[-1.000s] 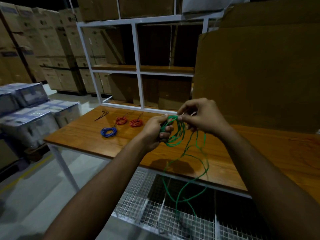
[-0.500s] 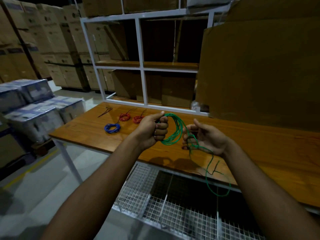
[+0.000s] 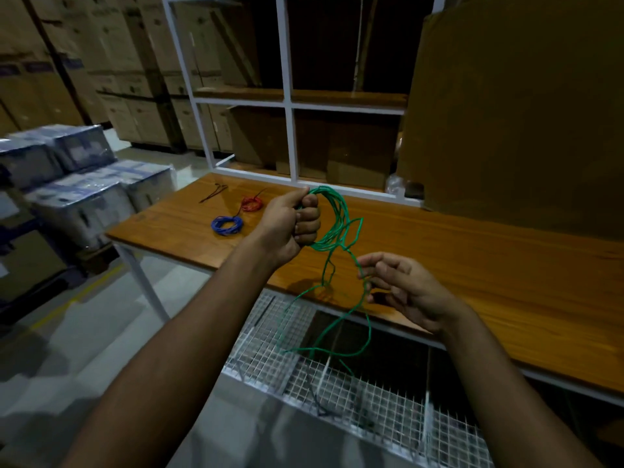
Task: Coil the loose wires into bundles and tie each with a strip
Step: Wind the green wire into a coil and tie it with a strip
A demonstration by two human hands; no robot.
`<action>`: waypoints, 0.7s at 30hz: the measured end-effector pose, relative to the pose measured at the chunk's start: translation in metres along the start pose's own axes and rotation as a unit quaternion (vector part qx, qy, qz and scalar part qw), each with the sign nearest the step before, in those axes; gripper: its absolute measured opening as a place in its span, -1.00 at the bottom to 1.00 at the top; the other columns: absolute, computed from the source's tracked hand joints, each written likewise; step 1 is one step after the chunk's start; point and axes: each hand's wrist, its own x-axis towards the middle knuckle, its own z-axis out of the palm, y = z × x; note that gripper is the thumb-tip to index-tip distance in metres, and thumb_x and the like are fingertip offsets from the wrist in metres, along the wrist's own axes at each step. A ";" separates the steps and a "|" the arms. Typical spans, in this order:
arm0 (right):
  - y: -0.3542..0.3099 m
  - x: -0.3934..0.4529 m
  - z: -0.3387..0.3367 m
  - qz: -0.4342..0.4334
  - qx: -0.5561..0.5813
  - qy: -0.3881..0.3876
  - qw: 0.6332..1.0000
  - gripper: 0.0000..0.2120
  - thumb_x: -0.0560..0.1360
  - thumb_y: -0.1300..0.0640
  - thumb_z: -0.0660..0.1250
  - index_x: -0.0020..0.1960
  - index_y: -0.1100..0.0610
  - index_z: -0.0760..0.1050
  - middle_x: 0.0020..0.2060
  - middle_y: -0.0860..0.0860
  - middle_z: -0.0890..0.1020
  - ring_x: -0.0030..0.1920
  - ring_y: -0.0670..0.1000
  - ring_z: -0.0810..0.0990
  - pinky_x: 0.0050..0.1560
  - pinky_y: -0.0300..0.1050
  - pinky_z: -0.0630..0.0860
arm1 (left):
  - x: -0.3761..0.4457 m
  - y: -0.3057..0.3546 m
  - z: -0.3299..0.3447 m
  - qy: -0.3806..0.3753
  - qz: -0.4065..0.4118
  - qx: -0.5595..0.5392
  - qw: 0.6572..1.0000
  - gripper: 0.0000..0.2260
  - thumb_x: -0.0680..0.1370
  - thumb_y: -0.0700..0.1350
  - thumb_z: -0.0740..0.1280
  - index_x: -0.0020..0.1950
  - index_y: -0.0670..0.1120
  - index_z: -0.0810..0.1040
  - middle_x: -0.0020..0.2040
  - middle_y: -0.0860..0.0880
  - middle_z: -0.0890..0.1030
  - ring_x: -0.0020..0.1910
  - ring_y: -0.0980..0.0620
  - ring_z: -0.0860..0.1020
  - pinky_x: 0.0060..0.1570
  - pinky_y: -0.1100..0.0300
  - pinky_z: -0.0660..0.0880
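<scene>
Currently the green wire (image 3: pixel 332 217) hangs above the desk's (image 3: pixel 472 265) front edge: left hand (image 3: pixel 287 228) fisted round its coils, right hand (image 3: pixel 401 288) loosely open, fingers guiding the tail. Risk: the unrestrained tail may snag the mesh shelf (image 3: pixel 337 383), or the coils spring apart if the fist slackens.

Three wire coils show: one green coil (image 3: pixel 332 217), one blue bundle (image 3: pixel 227 225) and one red bundle (image 3: pixel 251 204). One small cluster of dark strips (image 3: pixel 213 193) lies on the surface (image 3: pixel 472 251). Two hands are visible.

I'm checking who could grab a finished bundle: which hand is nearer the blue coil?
Left. The left hand, gripping the green wire, is just right of the blue coil; the right hand is farther right.
</scene>
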 end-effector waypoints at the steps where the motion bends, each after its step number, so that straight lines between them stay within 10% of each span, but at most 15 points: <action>1: 0.001 0.000 0.005 -0.006 -0.016 0.008 1.000 -0.36 0.20 -0.16 0.65 0.12 0.19 0.59 -0.08 0.09 0.64 -0.17 -0.01 0.60 -0.19 -0.15 0.58 | 0.000 -0.001 -0.002 0.007 0.001 0.003 1.000 -0.66 0.70 0.01 0.03 -0.26 -0.01 0.27 -0.53 0.09 0.19 -0.63 0.16 0.13 -0.64 0.29 0.03; 12: 0.038 0.007 0.037 -0.113 -0.296 0.150 0.937 -0.87 0.45 0.24 0.51 -0.03 0.11 0.64 -0.24 0.05 0.63 -0.29 -0.09 0.50 -0.24 -0.23 0.44 | -0.011 -0.018 -0.027 0.049 0.018 0.018 0.998 -0.65 0.71 0.03 0.02 -0.26 -0.01 0.28 -0.54 0.09 0.20 -0.62 0.16 0.12 -0.63 0.30 0.04; 21: 0.029 -0.002 0.021 -0.123 -0.119 0.295 0.940 -0.93 0.50 0.32 0.43 -0.12 0.17 0.60 -0.34 0.04 0.66 -0.42 -0.06 0.56 -0.43 -0.24 0.49 | -0.020 -0.033 -0.037 0.070 0.056 0.190 0.978 -0.65 0.71 0.00 0.03 -0.27 0.00 0.29 -0.48 0.10 0.20 -0.54 0.13 0.10 -0.53 0.25 0.02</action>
